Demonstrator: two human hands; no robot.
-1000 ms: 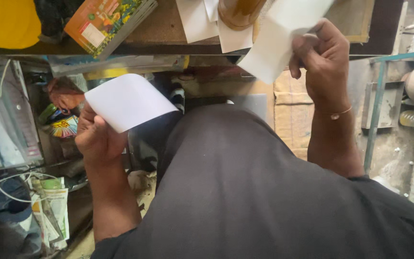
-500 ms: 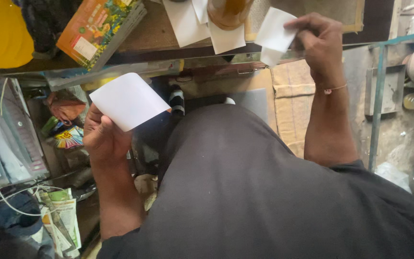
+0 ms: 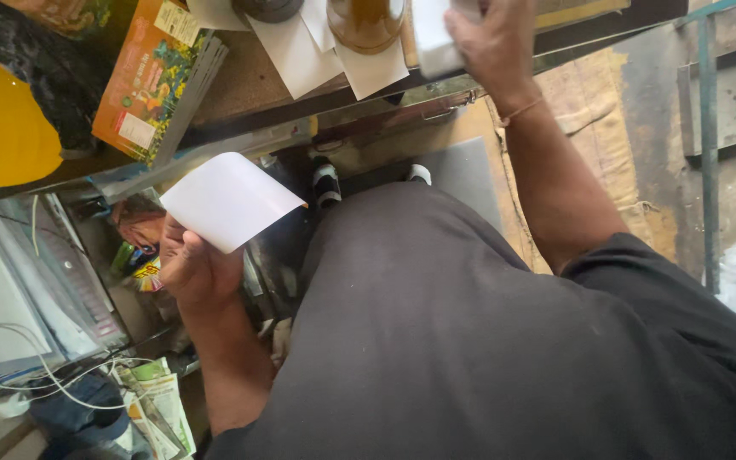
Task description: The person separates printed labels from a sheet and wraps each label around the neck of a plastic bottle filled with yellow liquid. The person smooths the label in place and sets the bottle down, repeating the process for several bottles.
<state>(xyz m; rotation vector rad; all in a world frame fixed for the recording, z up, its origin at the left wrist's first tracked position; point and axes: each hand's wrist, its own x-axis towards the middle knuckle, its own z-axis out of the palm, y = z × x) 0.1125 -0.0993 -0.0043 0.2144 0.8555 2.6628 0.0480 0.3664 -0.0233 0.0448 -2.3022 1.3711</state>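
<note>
My left hand holds a blank white paper sheet below the table edge, in front of my dark shirt. My right hand is up on the brown tabletop at the top of the view, gripping a small stack of white paper. Its fingers are closed over the stack's right side. More loose white sheets lie on the table just to the left, under a brown jar.
An orange printed box and a yellow object rest on the table's left part. Below are white cables, printed packets, brown cardboard on the floor and a blue metal frame at right.
My right hand has risen from in front of the table to onto the tabletop with its white paper. My left hand stays low with its sheet. The view shifted downward.
</note>
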